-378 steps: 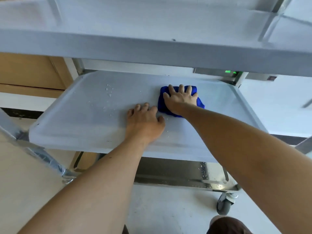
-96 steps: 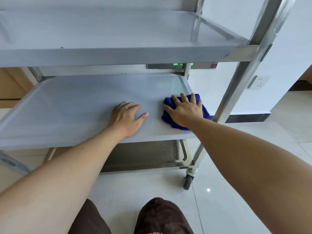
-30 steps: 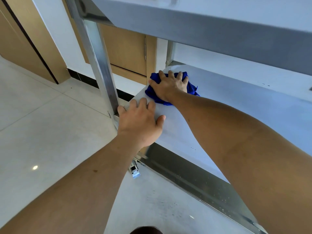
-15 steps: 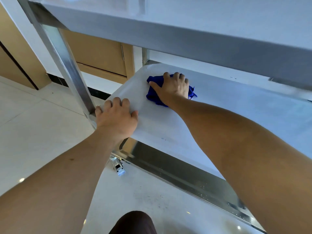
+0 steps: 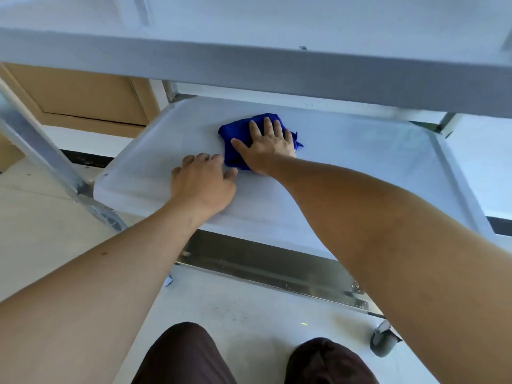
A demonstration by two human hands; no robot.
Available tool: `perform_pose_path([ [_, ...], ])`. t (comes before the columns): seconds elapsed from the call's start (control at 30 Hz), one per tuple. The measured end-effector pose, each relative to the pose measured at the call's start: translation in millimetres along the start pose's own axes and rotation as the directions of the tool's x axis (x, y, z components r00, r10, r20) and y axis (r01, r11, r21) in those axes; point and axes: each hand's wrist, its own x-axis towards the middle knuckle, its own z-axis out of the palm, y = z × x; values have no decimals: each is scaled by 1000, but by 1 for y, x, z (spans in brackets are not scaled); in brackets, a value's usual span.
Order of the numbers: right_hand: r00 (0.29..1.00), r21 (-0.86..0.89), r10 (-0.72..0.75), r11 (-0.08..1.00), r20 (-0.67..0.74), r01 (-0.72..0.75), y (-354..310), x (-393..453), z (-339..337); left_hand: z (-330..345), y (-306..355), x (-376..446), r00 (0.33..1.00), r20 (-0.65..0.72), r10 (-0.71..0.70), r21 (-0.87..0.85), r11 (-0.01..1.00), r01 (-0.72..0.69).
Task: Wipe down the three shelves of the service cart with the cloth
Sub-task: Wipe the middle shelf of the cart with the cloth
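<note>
1. Far left: a steel upright [image 5: 41, 151] of the service cart runs diagonally down toward the floor; wooden panelling [image 5: 83, 92] stands behind it.
2. Left hand [image 5: 203, 184]: palm down on the middle shelf [image 5: 360, 167] near its front left part, fingers loosely bent, nothing in its hold. Judged to be bracing the cart. Its fingertips lie just beside the cloth; contact cannot be told.
3. Cloth [image 5: 235, 145]: blue, bunched, lying on the middle shelf left of centre, mostly hidden under the right hand.
4. Right hand [image 5: 267, 149]: laid flat over the cloth, fingers spread and straight, pressing down, not curled round it.
5. Handling, judged: the cloth looks soft, light and limp. It should slide easily on the smooth shelf but can roll or slip out from under the palm. Best hold is a flat palm over the middle of the bundle, loose edges tucked under.
6. Above: the top shelf [image 5: 277, 65] overhangs, leaving limited room for the arm.
7. Below, right: the bottom shelf [image 5: 277, 267], shiny metal with specks on it; not yet wiped, as far as can be judged. A caster [image 5: 383, 343] sits at the lower right.
</note>
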Motion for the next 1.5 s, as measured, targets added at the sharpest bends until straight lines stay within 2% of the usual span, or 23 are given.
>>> perform_pose_path([
  [0.17, 989, -33, 145, 989, -22, -145, 78, -24, -20, 18, 64, 2, 985, 59, 163, -38, 986, -161],
  [0.47, 929, -56, 365, 928, -62, -369, 191, -65, -54, 53, 172, 2, 948, 93, 304, -30, 953, -303],
  [0.7, 811, -32, 578, 812, -94, -582, 250, -76, -69, 61, 197, 5, 961, -120, 249, -47, 965, -256],
  [1.03, 826, -41, 556, 827, -91, -561, 274, -40, -75, 69, 198, 22, 953, -118, 280, 19, 960, -280],
  [1.2, 807, -36, 581, 809, -103, -587, 270, -18, -70, 72, 198, 25, 947, -127, 294, 36, 956, -292],
  [1.37, 805, -27, 586, 807, -97, -590, 263, 1, -65, 75, 192, 26, 933, -142, 330, -5, 942, -335],
  [1.5, 818, -32, 569, 819, -86, -573, 253, 9, -61, 71, 176, 37, 925, -115, 362, -127, 918, -375],
])
